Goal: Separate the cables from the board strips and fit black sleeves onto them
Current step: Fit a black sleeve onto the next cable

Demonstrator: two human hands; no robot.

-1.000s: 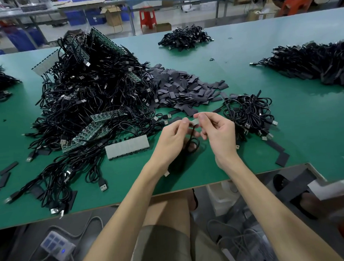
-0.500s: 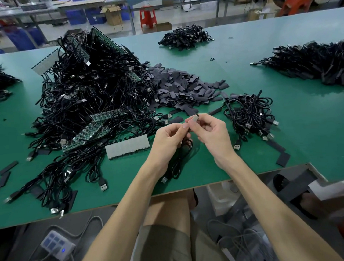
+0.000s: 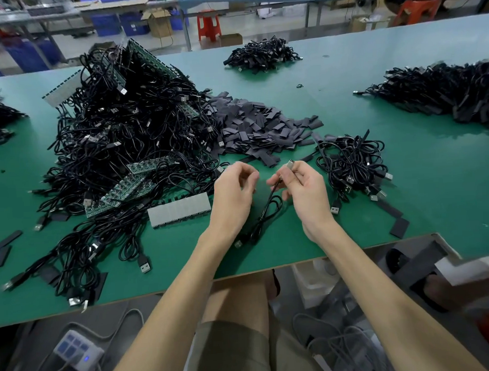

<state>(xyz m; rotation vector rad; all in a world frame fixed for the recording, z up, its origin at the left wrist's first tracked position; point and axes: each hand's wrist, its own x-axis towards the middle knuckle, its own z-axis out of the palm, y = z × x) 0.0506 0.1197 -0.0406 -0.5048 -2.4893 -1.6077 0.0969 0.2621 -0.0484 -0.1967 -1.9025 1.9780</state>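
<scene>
Right hand [image 3: 305,189] fingers pinching black cable [image 3: 269,209] at its top end, cable drooping below them onto green worktop [image 3: 406,200], left hand [image 3: 232,195] fingers curled just beside, any hold unclear

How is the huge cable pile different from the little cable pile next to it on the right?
The huge cable pile stands tall and wide; the little cable pile is low and small. The huge cable pile has green board strips tangled in it; the little cable pile shows none. Both are black cables with metal plugs, lying on the green table.
</scene>
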